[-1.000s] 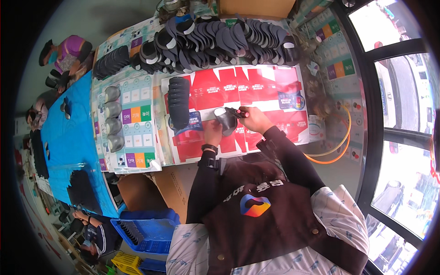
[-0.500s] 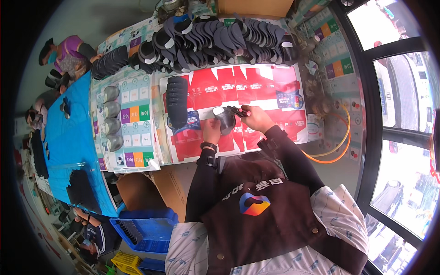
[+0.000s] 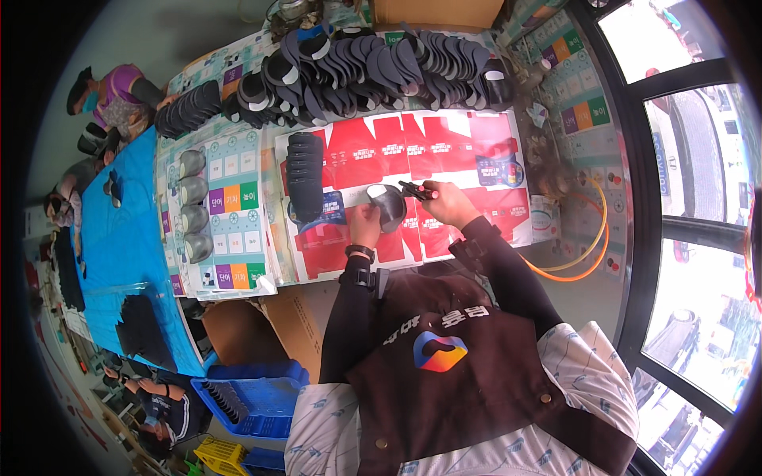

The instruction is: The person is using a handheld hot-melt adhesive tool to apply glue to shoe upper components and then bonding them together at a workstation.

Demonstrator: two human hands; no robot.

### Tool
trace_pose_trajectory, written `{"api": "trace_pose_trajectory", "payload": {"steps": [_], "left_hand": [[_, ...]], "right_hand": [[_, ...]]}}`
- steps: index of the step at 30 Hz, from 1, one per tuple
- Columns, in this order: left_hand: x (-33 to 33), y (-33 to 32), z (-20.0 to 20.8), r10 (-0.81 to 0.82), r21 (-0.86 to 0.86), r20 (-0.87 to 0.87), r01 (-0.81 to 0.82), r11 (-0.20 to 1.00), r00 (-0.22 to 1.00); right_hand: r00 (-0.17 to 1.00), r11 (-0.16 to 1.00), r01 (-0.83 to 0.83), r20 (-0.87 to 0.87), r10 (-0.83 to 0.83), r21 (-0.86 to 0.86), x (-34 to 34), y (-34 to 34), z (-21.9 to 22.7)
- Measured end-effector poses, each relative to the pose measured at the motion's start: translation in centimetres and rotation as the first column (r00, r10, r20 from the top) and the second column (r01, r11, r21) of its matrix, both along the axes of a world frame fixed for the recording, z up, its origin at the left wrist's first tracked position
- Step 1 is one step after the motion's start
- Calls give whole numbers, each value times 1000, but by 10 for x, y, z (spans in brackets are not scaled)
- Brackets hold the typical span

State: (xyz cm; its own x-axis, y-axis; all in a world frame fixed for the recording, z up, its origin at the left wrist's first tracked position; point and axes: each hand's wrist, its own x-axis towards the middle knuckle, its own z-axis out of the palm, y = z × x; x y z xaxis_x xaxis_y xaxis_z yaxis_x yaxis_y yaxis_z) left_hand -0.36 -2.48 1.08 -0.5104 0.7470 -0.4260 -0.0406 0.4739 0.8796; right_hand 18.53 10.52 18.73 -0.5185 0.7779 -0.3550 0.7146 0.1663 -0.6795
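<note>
1. Closest to me is the person's brown apron (image 3: 460,389), with a bright emblem on the chest.
2. The left hand (image 3: 365,227) has a narrow grip, pinching the near left side of a dark grey cupped piece (image 3: 389,211) with a white patch along its top.
3. That piece sits in front of the apron, over the red-and-white printed sheet (image 3: 444,159).
4. The right hand (image 3: 449,206) closes its grip round a slim black tool (image 3: 414,190) with a red end; the tip points at the piece's upper right edge, and I can't tell whether they touch.
5. Beside the left hand, farther out, a neat black stack (image 3: 305,174) lies on the sheet.
6. Further left on the tabletop (image 3: 200,70) stand four shiny grey cups (image 3: 193,190) in a line.
7. Yellow and orange hoses (image 3: 599,242) loop off the right side.
8. Along the tabletop's far side runs a long heap of dark curved pieces (image 3: 389,63), with a cardboard box (image 3: 436,13) behind it.
9. Away to the left, a co-worker in purple (image 3: 125,83) leans by a blue-covered tabletop (image 3: 119,246), one hand near a row of dark pieces (image 3: 189,109).
</note>
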Motion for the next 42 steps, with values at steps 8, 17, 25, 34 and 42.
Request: {"api": "trace_pose_trajectory", "payload": {"steps": [8, 17, 25, 34, 42], "left_hand": [[1, 4, -9, -38, -24, -41, 37, 999, 998], [-8, -3, -38, -11, -8, 57, 12, 1000, 998], [-7, -2, -7, -12, -52, 97, 17, 998, 995], [-12, -3, -14, 31, -36, 85, -28, 999, 996], [-19, -13, -31, 36, -37, -31, -37, 999, 999]], "right_hand": [[1000, 1000, 12, 19, -12, 22, 5, 1, -1], [998, 998, -23, -57, 19, -61, 3, 2, -6], [993, 989, -114, -8, 114, -99, -5, 7, 5], [997, 990, -55, -62, 47, -133, -2, 1, -9], [985, 964, -159, 29, 169, -213, 2, -7, -5]]}}
